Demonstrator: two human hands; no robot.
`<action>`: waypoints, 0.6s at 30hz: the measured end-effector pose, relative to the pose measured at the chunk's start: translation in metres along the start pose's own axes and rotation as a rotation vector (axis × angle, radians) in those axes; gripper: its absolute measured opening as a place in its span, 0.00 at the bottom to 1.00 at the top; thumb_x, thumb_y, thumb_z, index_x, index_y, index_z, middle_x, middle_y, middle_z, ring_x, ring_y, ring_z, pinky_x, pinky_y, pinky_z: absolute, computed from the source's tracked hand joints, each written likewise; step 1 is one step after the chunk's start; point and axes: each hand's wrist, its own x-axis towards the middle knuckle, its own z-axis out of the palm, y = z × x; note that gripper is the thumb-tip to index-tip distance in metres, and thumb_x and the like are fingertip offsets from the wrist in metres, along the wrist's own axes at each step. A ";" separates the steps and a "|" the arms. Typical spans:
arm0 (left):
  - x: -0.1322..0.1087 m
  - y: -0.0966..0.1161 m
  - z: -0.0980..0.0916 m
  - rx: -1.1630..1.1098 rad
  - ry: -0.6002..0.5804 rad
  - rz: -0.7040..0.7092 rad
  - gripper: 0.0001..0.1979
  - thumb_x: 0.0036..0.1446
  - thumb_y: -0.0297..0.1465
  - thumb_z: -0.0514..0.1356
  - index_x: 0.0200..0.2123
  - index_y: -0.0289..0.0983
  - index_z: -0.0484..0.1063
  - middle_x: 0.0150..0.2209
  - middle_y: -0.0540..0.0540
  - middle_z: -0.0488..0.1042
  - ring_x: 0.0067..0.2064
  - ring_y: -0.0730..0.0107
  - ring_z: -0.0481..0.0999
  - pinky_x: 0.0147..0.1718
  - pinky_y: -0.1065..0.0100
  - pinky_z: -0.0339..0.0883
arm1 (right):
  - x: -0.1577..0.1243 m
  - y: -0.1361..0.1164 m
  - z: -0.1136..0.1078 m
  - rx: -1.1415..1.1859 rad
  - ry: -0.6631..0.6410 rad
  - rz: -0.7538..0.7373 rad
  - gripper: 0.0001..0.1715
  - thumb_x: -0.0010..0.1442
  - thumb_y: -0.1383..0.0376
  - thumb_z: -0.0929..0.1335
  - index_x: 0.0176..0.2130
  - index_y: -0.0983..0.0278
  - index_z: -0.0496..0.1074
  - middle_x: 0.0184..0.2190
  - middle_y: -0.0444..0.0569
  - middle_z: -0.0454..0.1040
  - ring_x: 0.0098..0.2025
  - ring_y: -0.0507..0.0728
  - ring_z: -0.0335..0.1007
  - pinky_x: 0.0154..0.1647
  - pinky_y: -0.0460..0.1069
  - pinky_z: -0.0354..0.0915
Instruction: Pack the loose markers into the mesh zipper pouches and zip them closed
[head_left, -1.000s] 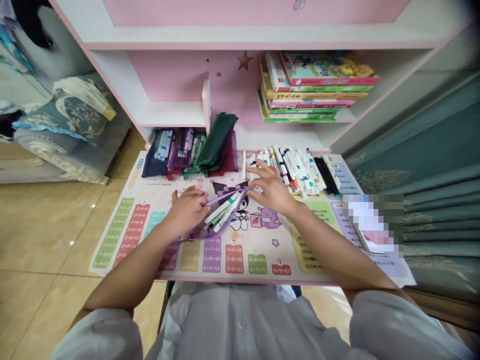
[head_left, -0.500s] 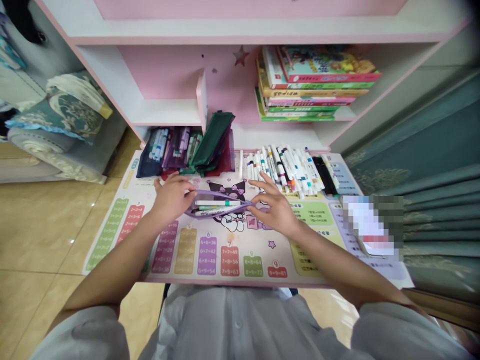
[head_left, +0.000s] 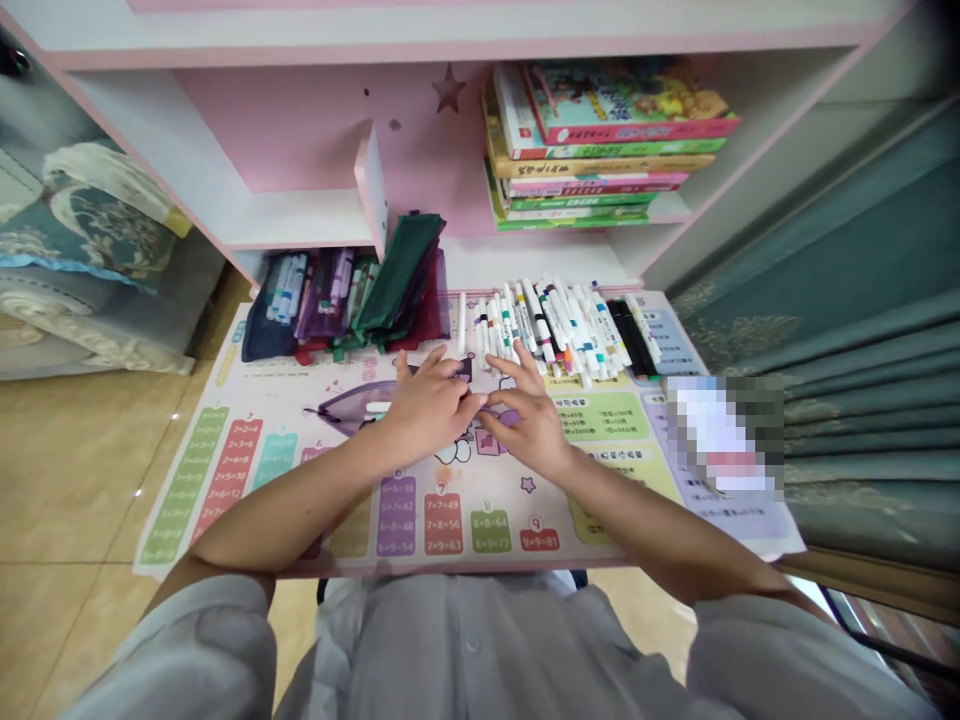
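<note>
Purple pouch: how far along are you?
Done, it seems: the filled pouches stacked by the shelf. In hand: the purple pouch, markers inside, with the left hand at its opening and the right hand beside it. Left: the loose markers lying in a row.

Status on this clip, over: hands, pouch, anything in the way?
Left hand, right hand meeting over purple mesh pencil pouch, grip unclear. Marker pens lying just beyond the hands.
</note>
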 end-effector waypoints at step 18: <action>0.001 -0.001 -0.016 -0.197 -0.033 -0.109 0.05 0.60 0.31 0.63 0.31 0.40 0.77 0.59 0.42 0.76 0.67 0.46 0.65 0.65 0.29 0.46 | -0.004 0.021 0.012 0.145 0.192 -0.196 0.07 0.62 0.59 0.73 0.32 0.57 0.76 0.62 0.46 0.72 0.74 0.68 0.50 0.71 0.70 0.59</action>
